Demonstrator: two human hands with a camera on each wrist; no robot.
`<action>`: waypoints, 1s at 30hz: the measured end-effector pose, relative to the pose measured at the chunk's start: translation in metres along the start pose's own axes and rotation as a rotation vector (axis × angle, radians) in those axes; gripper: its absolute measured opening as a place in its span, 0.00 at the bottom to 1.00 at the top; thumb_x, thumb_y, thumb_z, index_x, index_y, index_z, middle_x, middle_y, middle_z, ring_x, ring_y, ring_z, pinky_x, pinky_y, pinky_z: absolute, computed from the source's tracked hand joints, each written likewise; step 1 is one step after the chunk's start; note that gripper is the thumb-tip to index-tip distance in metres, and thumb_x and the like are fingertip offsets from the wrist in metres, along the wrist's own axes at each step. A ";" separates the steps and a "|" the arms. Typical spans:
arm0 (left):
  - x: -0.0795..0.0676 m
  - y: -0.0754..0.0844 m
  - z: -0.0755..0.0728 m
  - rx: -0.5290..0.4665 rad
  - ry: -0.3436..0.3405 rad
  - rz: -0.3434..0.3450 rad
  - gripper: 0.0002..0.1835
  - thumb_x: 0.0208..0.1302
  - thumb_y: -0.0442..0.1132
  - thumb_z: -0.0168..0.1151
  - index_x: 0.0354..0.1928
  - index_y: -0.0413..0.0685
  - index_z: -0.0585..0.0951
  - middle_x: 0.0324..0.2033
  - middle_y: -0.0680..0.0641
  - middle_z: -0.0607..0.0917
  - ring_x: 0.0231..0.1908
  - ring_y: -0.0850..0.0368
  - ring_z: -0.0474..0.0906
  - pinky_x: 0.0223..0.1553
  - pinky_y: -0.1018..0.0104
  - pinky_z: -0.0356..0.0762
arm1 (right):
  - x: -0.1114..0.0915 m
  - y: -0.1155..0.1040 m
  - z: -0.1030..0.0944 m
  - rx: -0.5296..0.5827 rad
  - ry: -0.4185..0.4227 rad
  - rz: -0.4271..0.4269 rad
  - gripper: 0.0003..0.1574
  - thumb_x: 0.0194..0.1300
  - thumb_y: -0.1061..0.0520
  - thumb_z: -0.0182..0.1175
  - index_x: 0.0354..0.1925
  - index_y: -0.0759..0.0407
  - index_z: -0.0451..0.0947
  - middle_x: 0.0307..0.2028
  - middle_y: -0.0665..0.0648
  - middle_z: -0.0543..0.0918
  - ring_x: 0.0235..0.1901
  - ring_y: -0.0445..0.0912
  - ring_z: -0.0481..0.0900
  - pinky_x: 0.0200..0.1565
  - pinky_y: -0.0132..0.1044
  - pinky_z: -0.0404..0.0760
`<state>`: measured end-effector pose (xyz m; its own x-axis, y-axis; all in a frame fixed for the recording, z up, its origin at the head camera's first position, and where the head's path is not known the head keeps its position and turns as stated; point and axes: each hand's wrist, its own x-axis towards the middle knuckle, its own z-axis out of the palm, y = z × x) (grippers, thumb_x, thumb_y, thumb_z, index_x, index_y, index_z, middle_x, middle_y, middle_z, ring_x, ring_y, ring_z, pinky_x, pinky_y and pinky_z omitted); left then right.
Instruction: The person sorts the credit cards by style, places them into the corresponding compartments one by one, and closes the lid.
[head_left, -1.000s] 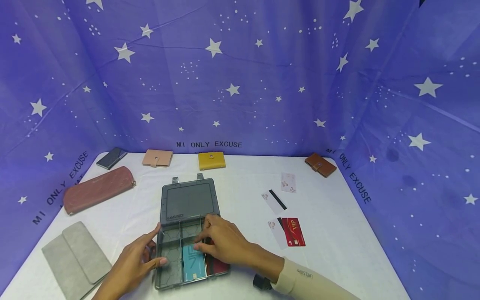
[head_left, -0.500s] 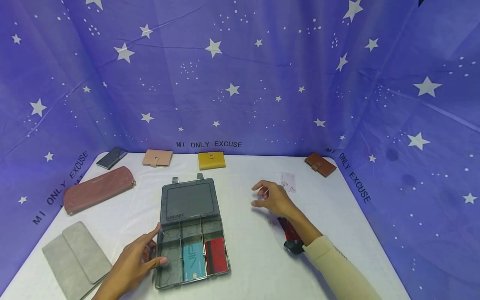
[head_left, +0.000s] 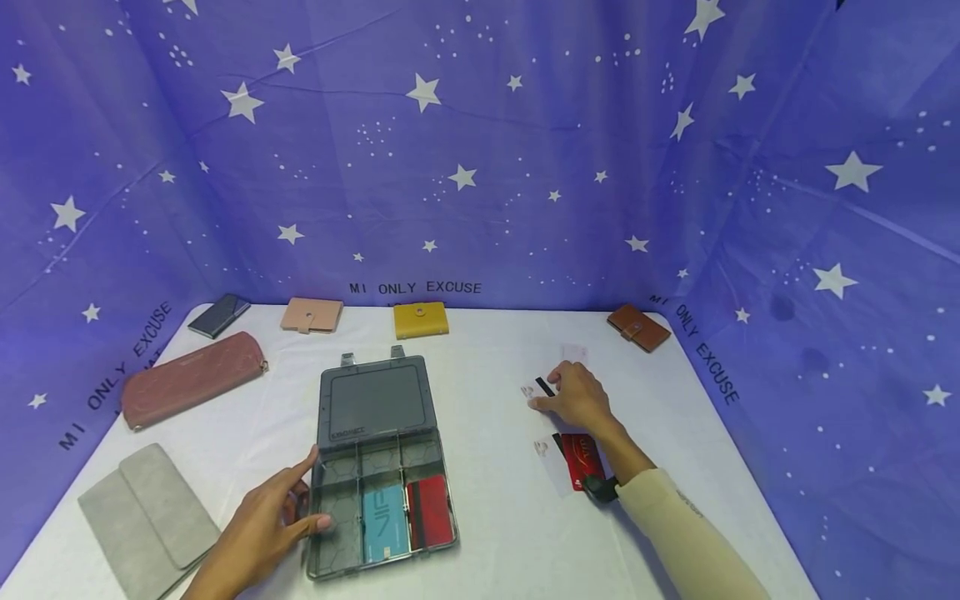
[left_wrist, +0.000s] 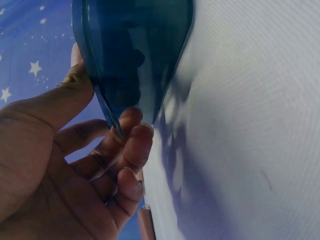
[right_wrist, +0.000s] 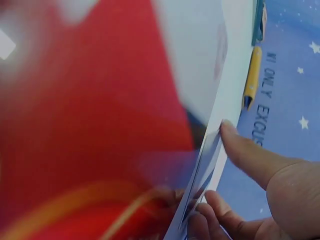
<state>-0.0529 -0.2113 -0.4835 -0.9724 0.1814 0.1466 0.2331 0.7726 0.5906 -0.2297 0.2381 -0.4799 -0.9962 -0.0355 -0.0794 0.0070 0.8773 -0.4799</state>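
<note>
In the head view a grey translucent storage box [head_left: 379,402] lies with its lid folded back. A blue card [head_left: 386,523] and a red card with a dark stripe [head_left: 431,512] lie in two of its front compartments. My left hand [head_left: 266,518] holds the box's left side, thumb over the rim; the left wrist view shows fingertips against the side wall [left_wrist: 135,55]. My right hand [head_left: 581,398] pinches a white card with a black stripe [head_left: 529,390] by its edges and partly covers it. Nearer me, a red VIP card [head_left: 579,458] overlaps another white card [head_left: 551,462].
A pale card [head_left: 575,352] lies beyond my right hand. Along the back stand a dark card holder [head_left: 219,316], a pink wallet [head_left: 312,316], a yellow wallet [head_left: 421,320] and a brown wallet [head_left: 638,327]. A long mauve purse [head_left: 193,380] and a grey pouch [head_left: 150,518] lie at left.
My right hand has left the box's red card compartment, moved right across the table, and come down onto the striped white card. My left hand has stayed at the box's side.
</note>
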 end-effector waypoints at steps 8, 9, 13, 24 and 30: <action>0.000 -0.002 0.000 -0.019 -0.006 0.000 0.48 0.50 0.50 0.77 0.72 0.43 0.68 0.36 0.54 0.81 0.25 0.75 0.66 0.28 0.71 0.70 | -0.003 -0.024 0.011 0.052 -0.041 -0.095 0.26 0.52 0.52 0.78 0.43 0.60 0.77 0.37 0.55 0.77 0.37 0.49 0.74 0.41 0.42 0.72; 0.000 -0.002 0.001 -0.018 -0.007 0.003 0.48 0.50 0.50 0.77 0.72 0.43 0.68 0.36 0.54 0.81 0.25 0.75 0.66 0.28 0.71 0.70 | -0.004 -0.027 0.012 0.076 -0.043 -0.120 0.23 0.52 0.54 0.77 0.42 0.59 0.77 0.35 0.54 0.77 0.35 0.48 0.74 0.40 0.41 0.72; -0.001 -0.002 0.000 -0.014 -0.010 0.011 0.47 0.50 0.50 0.76 0.72 0.43 0.68 0.36 0.54 0.81 0.25 0.75 0.67 0.29 0.71 0.71 | -0.011 -0.044 0.013 0.172 -0.051 -0.230 0.13 0.59 0.59 0.72 0.40 0.56 0.78 0.28 0.52 0.76 0.27 0.44 0.72 0.31 0.35 0.72; 0.000 0.000 -0.003 -0.006 -0.027 -0.012 0.48 0.50 0.50 0.77 0.72 0.42 0.67 0.36 0.54 0.81 0.25 0.74 0.67 0.29 0.71 0.70 | -0.048 -0.110 0.017 0.543 -0.145 -0.483 0.25 0.66 0.63 0.65 0.58 0.48 0.72 0.27 0.54 0.80 0.24 0.56 0.80 0.25 0.30 0.74; 0.000 -0.003 -0.002 -0.010 -0.017 0.031 0.45 0.54 0.47 0.75 0.72 0.42 0.67 0.37 0.55 0.80 0.27 0.74 0.67 0.30 0.71 0.71 | -0.075 -0.145 0.043 0.633 -0.280 -0.533 0.22 0.66 0.60 0.66 0.56 0.50 0.73 0.27 0.55 0.85 0.22 0.57 0.83 0.22 0.30 0.76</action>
<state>-0.0534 -0.2149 -0.4832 -0.9647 0.2155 0.1516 0.2631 0.7603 0.5939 -0.1519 0.0933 -0.4420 -0.8233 -0.5545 0.1218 -0.3239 0.2826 -0.9029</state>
